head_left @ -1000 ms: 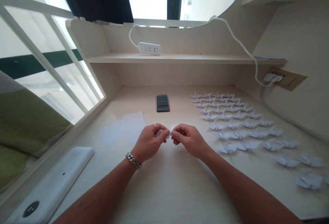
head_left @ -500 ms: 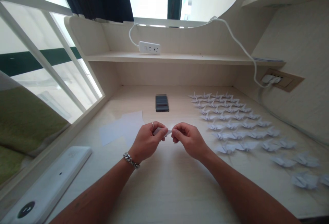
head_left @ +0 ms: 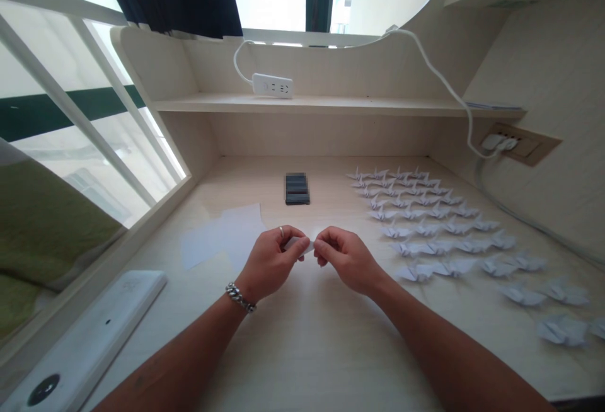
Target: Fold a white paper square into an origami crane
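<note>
A small folded piece of white paper (head_left: 307, 248) is held above the middle of the desk, mostly covered by fingers. My left hand (head_left: 273, 257), with a ring and a chain bracelet, pinches its left side between thumb and fingers. At its right end the thumb and fingertips of my right hand (head_left: 346, 257) are closed on it. The fold's exact shape is hidden. Left of my hands lie flat sheets of white paper (head_left: 205, 245). On the right stand several rows of folded white paper cranes (head_left: 437, 230).
A dark, blurred rectangular object (head_left: 297, 189) lies beyond my hands. A long white device (head_left: 89, 339) rests along the desk's left side. On the shelf (head_left: 331, 105) sits a white power strip (head_left: 273, 85), and a white cable (head_left: 444, 78) runs to the wall socket (head_left: 527, 144).
The view has shifted slightly. My hands keep nearly the same pose, both pinching the folded paper; the rest of the desk looks unchanged.
</note>
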### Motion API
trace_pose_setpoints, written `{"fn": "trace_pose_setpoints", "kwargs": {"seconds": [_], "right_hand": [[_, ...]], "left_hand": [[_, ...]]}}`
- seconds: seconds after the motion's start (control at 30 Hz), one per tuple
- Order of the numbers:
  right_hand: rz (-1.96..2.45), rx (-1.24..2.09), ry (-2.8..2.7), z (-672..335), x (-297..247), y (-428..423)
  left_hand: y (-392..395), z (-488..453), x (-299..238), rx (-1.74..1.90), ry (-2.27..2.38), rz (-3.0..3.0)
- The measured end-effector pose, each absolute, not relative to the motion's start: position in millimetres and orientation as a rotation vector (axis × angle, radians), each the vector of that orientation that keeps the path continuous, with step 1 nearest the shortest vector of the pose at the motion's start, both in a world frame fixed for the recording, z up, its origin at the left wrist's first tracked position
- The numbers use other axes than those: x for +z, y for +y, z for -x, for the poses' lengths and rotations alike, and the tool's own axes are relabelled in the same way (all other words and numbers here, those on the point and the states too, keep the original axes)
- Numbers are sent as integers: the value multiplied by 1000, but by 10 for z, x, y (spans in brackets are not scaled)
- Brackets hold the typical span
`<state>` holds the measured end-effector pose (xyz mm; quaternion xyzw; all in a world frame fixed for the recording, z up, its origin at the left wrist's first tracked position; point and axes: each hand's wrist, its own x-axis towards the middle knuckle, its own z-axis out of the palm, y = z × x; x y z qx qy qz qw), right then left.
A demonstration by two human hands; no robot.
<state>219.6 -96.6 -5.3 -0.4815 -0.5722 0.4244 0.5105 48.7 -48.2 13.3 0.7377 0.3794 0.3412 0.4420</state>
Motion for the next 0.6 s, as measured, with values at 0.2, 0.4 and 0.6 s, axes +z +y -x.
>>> {"fn": "trace_pose_setpoints", "kwargs": {"seconds": [0.2,0.4,0.6], "right_hand": [[1080,1106,-1265,-2183,-44,-960],[1097,1030,-1256,-2200,-90,-929],[1240,962,-1458,-2187,-59,-967]], "left_hand": [[-485,-507,148,868,947,-1776],[-450,-513,116,890,946,-1730],[-492,-510,117,832,1007,-1962]]}}
